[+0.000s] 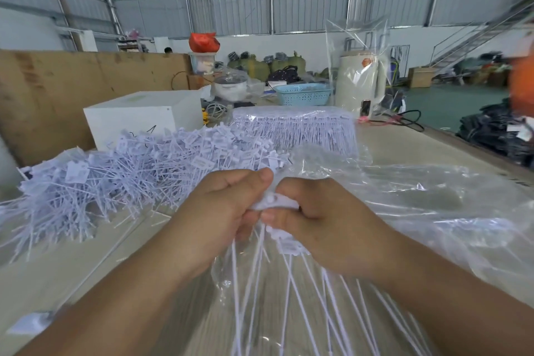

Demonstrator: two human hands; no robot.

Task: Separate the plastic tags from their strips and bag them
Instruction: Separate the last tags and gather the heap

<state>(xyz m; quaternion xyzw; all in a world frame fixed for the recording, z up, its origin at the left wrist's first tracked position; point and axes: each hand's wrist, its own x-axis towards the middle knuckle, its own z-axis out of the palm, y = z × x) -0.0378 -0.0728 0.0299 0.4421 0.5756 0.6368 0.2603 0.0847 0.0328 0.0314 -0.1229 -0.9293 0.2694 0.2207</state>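
Hands were doing the real work here. The left hand [222,211] and right hand [320,222] sat knuckle to knuckle, both curled tight around one bunch of white plastic tags [278,205], heads pinched up top and the long thin tails fanning down toward the person. Gripping that close together probably gave leverage to twist or snap the heads off their strip, though the break point itself was hidden by the fingers. A clear plastic bag [419,205] lay spread just to the right, likely so loose tags could drop straight in. A big heap of tags [115,176] sat to the left, and a bagged bundle of strips [294,130] behind. All this was on a pale worktable [404,147] in a metal-walled warehouse, with a white box [138,115], blue basket [303,94] and cream kettle [361,81] further back.
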